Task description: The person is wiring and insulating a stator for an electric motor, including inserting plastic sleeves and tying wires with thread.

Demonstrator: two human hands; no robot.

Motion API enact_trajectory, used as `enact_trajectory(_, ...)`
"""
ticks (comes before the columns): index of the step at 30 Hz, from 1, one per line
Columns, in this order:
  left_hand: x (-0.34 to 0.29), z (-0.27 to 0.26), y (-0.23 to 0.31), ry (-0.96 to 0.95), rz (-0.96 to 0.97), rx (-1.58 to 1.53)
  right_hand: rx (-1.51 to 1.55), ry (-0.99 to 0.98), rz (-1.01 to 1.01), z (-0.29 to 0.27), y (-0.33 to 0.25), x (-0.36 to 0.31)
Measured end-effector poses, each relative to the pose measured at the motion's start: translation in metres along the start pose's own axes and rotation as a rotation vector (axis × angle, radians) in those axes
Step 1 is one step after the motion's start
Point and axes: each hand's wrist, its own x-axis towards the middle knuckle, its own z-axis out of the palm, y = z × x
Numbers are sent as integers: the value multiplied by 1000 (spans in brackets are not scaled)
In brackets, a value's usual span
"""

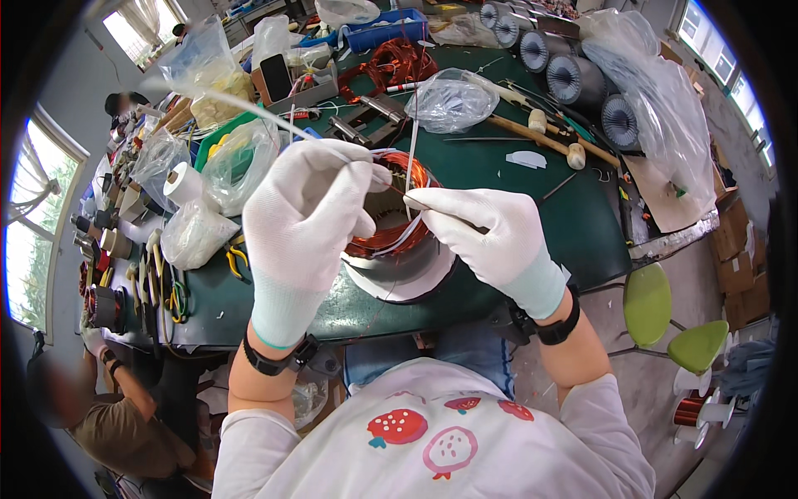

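Both my hands wear white gloves and work over a motor stator (391, 279) with a ring of copper windings (424, 177) around its top. My left hand (312, 200) is above the stator's left side, thumb and fingers pinched on a white cord (249, 108) that runs up to the far left and blurs at its end. At the right edge of the windings, my right hand (490, 237) has its fingertips closed on a thin white tie strip (413, 137), which stands upright beside the coil. A thin strand seems to cross between the hands.
The stator rests on a green tabletop (573, 212). Wooden-handled mallets (532, 137) and grey stator cores (573, 79) are at the back right. Pliers (238, 259), plastic bags and a white roll (183, 183) sit left. Another person (125, 416) works at lower left; green chairs (648, 303) stand right.
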Motion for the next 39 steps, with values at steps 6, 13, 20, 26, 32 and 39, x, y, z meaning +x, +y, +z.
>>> enact_trajectory(6, 0, 14, -20, -185, 445, 489, 249, -64, 207, -7, -20, 4)
enact_trajectory(13, 2, 16, -16, -157, 250, 411, 246, -164, 0, -18, 34, 9)
enact_trajectory(20, 17, 19, -12, -129, 490, 586, 168, 69, -144, -1, 60, 16)
enact_trajectory(26, 27, 32, -28, -148, 859, 794, 447, 38, 84, 11, 58, 16)
enact_trajectory(32, 41, 36, -33, -182, 906, 891, 447, 117, 169, 15, 68, 14)
enact_trajectory(39, 46, 35, -29, -214, 701, 788, 465, 136, 182, 31, 91, 14)
